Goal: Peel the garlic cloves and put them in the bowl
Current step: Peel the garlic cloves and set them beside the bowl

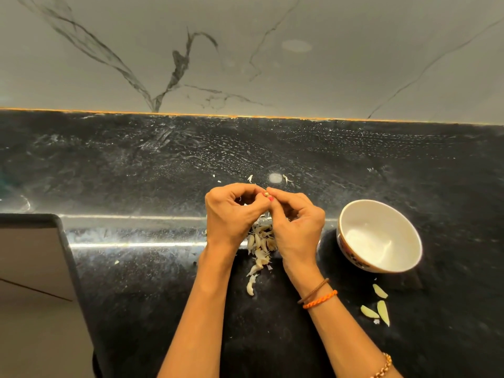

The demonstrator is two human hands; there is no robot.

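My left hand (231, 211) and my right hand (297, 222) meet above the black counter, fingertips pinching a small garlic clove (268, 195) between them; most of the clove is hidden by the fingers. Below the hands lies a heap of garlic cloves and papery skins (259, 249). A white bowl (381, 264) with a patterned outside stands to the right of my right hand, tilted slightly toward me, its inside showing white. Three peeled cloves (377, 309) lie on the counter in front of the bowl.
The black stone counter (136, 282) has a raised step running left to right under the hands. A marble-patterned wall (245, 64) rises behind. A grey panel (30, 268) cuts in at the lower left. Skin scraps (285, 179) lie beyond the hands.
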